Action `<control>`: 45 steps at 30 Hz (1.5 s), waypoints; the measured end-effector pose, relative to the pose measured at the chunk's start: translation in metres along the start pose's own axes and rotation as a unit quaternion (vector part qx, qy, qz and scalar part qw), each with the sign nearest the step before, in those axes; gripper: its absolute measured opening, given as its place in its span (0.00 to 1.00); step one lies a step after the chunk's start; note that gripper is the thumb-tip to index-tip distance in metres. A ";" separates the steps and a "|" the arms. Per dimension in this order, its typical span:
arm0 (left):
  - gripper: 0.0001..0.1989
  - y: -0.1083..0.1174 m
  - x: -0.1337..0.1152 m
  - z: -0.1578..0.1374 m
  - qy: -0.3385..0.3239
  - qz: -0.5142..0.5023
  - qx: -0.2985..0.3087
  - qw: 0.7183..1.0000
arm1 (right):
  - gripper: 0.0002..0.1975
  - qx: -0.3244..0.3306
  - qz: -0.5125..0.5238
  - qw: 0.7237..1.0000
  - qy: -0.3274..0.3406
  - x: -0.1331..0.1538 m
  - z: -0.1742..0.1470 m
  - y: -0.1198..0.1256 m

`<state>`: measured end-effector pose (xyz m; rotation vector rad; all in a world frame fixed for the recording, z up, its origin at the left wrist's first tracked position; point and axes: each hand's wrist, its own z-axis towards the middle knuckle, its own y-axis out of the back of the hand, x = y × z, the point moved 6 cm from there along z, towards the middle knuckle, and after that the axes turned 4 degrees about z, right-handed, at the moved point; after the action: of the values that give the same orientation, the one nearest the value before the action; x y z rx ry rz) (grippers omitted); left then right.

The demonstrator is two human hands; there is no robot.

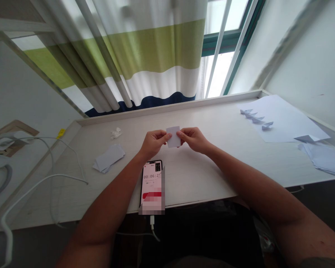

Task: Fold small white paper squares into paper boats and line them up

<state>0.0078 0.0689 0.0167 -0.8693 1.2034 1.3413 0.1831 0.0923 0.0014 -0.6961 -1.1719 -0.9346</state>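
Between my two hands, just above the white desk [201,167], a small white piece of paper [173,137] is held up. My left hand [155,142] pinches its left edge, thumb in front and fingers behind. My right hand [194,139] grips the right edge in the same way. Whether the paper is folded in layers I cannot tell. Several small folded paper boats [258,120] stand in a row at the far right, on and beside a large white sheet [284,119]. A stack of white paper slips [109,158] lies left of my left hand.
A phone [151,182] showing a running timer lies below my left hand, with a cable [152,221] plugged into its lower end. A crumpled tissue [116,133] sits at the left. More paper [324,159] is stacked at the right edge. White cords [44,178] cross the desk's left side.
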 end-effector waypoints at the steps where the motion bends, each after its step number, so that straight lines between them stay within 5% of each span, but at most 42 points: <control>1: 0.20 0.001 -0.001 0.000 -0.002 0.002 -0.007 1.000 | 0.35 0.010 -0.003 1.000 -0.006 0.000 -0.001 -0.001; 10: 0.20 -0.003 0.001 -0.001 -0.004 0.019 0.024 1.000 | 0.33 0.020 -0.004 1.000 -0.017 0.004 -0.003 0.001; 24: 0.22 -0.002 -0.002 0.000 -0.018 -0.023 -0.013 0.999 | 0.30 0.039 -0.013 0.999 0.005 0.010 -0.003 -0.001; 37: 0.21 -0.002 0.004 0.001 -0.014 0.002 0.009 1.000 | 0.28 0.010 0.071 0.997 0.000 0.001 -0.001 0.002; 45: 0.18 -0.003 0.006 0.000 0.013 -0.072 0.000 0.997 | 0.22 -0.013 0.156 0.987 -0.034 0.003 -0.002 0.001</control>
<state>0.0096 0.0704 0.0110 -0.9578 1.1386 1.2168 0.1851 0.0901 0.0036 -0.9092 -1.0731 -0.6669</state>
